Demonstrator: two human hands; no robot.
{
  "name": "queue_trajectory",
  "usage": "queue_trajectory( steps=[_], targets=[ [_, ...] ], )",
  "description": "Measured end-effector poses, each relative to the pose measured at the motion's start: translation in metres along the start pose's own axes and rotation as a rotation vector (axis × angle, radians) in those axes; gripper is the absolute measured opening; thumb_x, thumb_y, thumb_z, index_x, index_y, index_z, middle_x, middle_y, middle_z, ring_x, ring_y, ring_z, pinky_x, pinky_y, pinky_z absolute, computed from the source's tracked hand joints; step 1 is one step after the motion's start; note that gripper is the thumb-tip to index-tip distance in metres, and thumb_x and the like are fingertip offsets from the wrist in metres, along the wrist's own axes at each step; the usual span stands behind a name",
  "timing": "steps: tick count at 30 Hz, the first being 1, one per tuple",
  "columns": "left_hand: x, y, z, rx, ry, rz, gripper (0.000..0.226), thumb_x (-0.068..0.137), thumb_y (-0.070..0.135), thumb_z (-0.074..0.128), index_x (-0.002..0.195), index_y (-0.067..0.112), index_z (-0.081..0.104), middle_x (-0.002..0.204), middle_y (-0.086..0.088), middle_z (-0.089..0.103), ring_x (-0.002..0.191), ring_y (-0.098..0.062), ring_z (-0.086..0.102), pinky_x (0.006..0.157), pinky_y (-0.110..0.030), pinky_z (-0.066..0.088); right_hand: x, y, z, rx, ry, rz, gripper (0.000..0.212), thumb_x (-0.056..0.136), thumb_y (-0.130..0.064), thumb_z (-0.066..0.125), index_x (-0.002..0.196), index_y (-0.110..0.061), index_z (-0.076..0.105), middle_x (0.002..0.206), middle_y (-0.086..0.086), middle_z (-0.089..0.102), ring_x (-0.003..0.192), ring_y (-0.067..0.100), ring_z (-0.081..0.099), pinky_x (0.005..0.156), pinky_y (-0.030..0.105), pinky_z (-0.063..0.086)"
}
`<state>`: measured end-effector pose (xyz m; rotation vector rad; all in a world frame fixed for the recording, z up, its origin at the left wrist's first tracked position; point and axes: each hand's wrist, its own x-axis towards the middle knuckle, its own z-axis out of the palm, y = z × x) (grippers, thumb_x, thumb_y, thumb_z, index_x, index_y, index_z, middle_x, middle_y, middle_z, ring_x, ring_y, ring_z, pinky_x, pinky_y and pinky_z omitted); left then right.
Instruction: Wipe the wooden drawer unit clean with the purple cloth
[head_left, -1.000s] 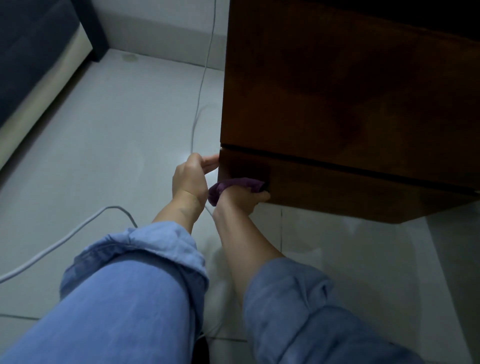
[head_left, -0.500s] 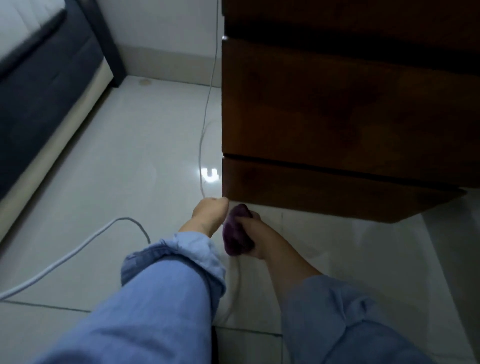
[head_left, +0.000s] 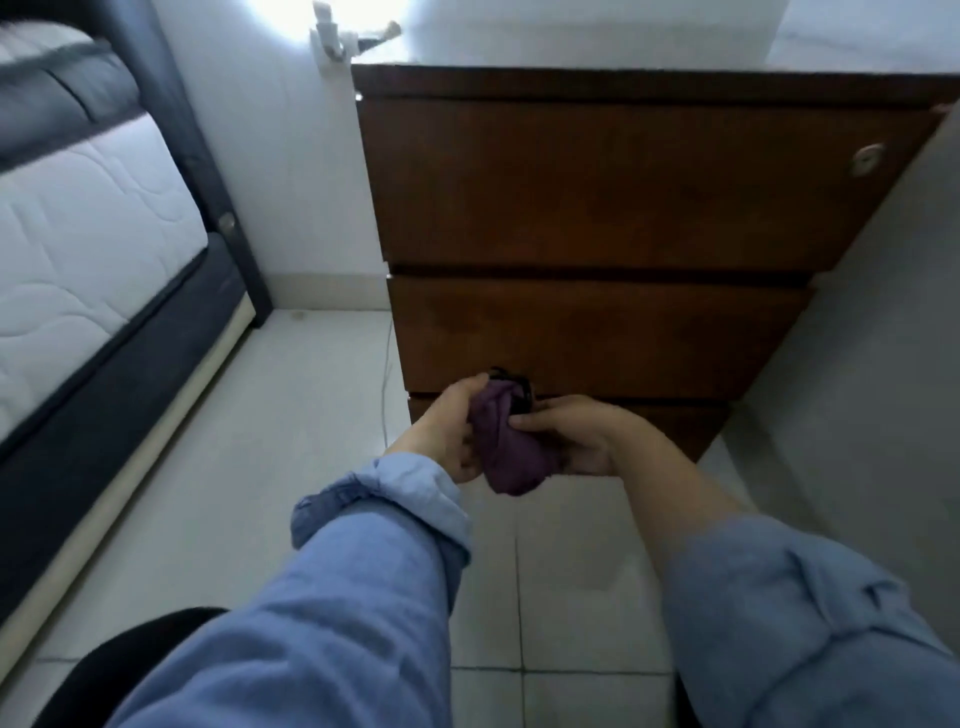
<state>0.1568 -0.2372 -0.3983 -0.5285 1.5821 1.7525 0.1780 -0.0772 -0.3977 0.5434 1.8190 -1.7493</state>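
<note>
We see dim, bluish room; blown-out glare on wall (head_left: 332, 10) top centre. Drawer unit (head_left: 597, 208) front dark, grain barely readable. Bed (head_left: 78, 218) smeared, edges bowed by wide lens.

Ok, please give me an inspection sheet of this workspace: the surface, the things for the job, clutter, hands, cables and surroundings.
Surface: wooden drawer unit, dark brown front, drawers closed; a round metal fitting near its upper right.
Job's things: purple cloth, bunched, held in front of the lowest drawer, not touching the wood.
Clutter: nothing seen on the floor beside the unit.
Hands: left hand and right hand both grip the cloth; a dark item behind it cannot be identified.
Cables: a thin white cable runs down along the unit's left edge.
Surroundings: bed with white mattress on the left; white wall behind.
</note>
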Motion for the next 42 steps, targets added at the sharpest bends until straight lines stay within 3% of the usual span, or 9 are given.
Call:
queue_trajectory(
  steps=[3, 8, 12, 19, 23, 26, 32, 37, 42],
  targets=[
    [-0.042, 0.020, 0.033, 0.162, -0.025, 0.094, 0.046, 0.082, 0.042, 0.067, 0.117, 0.012, 0.063, 0.104, -0.011, 0.068, 0.099, -0.028, 0.062, 0.093, -0.038, 0.051, -0.037, -0.022, -0.012, -0.019, 0.092, -0.075, 0.044, 0.077, -0.018, 0.077, 0.118, -0.008, 0.063, 0.112, 0.013, 0.070, 0.103, 0.029, 0.066, 0.094, 0.046, 0.052],
    [-0.084, 0.060, 0.068, 0.140, 0.028, 0.249, 0.044, 0.092, 0.036, 0.057, 0.130, 0.015, 0.054, 0.119, -0.011, 0.062, 0.109, -0.029, 0.057, 0.088, -0.039, 0.051, -0.107, -0.058, -0.038, 0.057, 0.001, -0.215, 0.042, 0.082, -0.024, 0.070, 0.123, -0.024, 0.058, 0.119, 0.009, 0.067, 0.110, 0.028, 0.063, 0.091, 0.043, 0.051],
    [-0.120, 0.098, 0.105, 0.109, 0.024, 0.375, 0.030, 0.094, 0.033, 0.057, 0.117, 0.014, 0.057, 0.114, -0.011, 0.063, 0.103, -0.029, 0.059, 0.085, -0.038, 0.050, -0.151, -0.088, -0.058, 0.177, 0.001, -0.393, 0.079, 0.063, -0.034, 0.082, 0.132, -0.030, 0.043, 0.128, 0.009, 0.060, 0.112, 0.030, 0.062, 0.089, 0.049, 0.054],
    [-0.176, 0.172, 0.180, 0.138, -0.021, 0.643, 0.012, 0.097, 0.021, 0.047, 0.096, 0.015, 0.057, 0.075, -0.002, 0.053, 0.065, -0.016, 0.051, 0.056, -0.027, 0.045, -0.217, -0.157, -0.105, 0.308, 0.368, -0.723, 0.056, 0.081, -0.014, 0.073, 0.127, -0.014, 0.041, 0.114, 0.011, 0.059, 0.097, 0.024, 0.064, 0.084, 0.046, 0.056],
    [-0.190, 0.210, 0.220, 0.130, -0.066, 0.750, 0.026, 0.092, 0.013, 0.052, 0.111, 0.019, 0.035, 0.096, -0.005, 0.058, 0.078, -0.019, 0.058, 0.055, -0.028, 0.049, -0.234, -0.193, -0.134, 0.170, 0.680, -0.874, 0.039, 0.085, -0.015, 0.070, 0.110, -0.016, 0.040, 0.089, 0.004, 0.056, 0.077, 0.018, 0.059, 0.065, 0.035, 0.053],
    [-0.178, 0.230, 0.251, 0.280, -0.121, 0.843, 0.030, 0.085, 0.000, 0.055, 0.102, 0.024, 0.045, 0.113, -0.009, 0.059, 0.088, -0.023, 0.059, 0.062, -0.032, 0.055, -0.226, -0.214, -0.162, 0.018, 0.861, -0.968, 0.030, 0.086, -0.011, 0.065, 0.103, -0.017, 0.041, 0.096, 0.010, 0.060, 0.081, 0.024, 0.061, 0.068, 0.038, 0.054],
    [-0.128, 0.264, 0.297, 0.617, -0.031, 1.025, 0.047, 0.080, 0.002, 0.060, 0.125, 0.016, 0.060, 0.122, -0.011, 0.063, 0.111, -0.028, 0.060, 0.097, -0.040, 0.051, -0.194, -0.248, -0.218, -0.276, 0.986, -0.887, 0.029, 0.088, -0.013, 0.059, 0.109, -0.018, 0.040, 0.102, 0.003, 0.054, 0.090, 0.022, 0.054, 0.076, 0.030, 0.041],
    [-0.096, 0.278, 0.305, 0.870, 0.070, 1.100, 0.052, 0.084, 0.009, 0.055, 0.135, 0.021, 0.053, 0.131, -0.007, 0.059, 0.120, -0.027, 0.054, 0.103, -0.037, 0.044, -0.163, -0.258, -0.243, -0.402, 1.000, -0.822, 0.029, 0.087, -0.016, 0.059, 0.112, -0.016, 0.044, 0.101, 0.003, 0.055, 0.093, 0.023, 0.055, 0.081, 0.033, 0.045],
    [-0.083, 0.291, 0.305, 1.182, 0.253, 1.057, 0.041, 0.089, 0.023, 0.050, 0.127, 0.037, 0.057, 0.132, 0.000, 0.054, 0.130, -0.026, 0.033, 0.104, -0.041, 0.028, -0.141, -0.261, -0.265, -0.650, 1.114, -0.689, 0.020, 0.075, -0.044, 0.061, 0.094, -0.039, 0.059, 0.106, -0.004, 0.069, 0.110, 0.025, 0.058, 0.099, 0.044, 0.043]
  ],
)
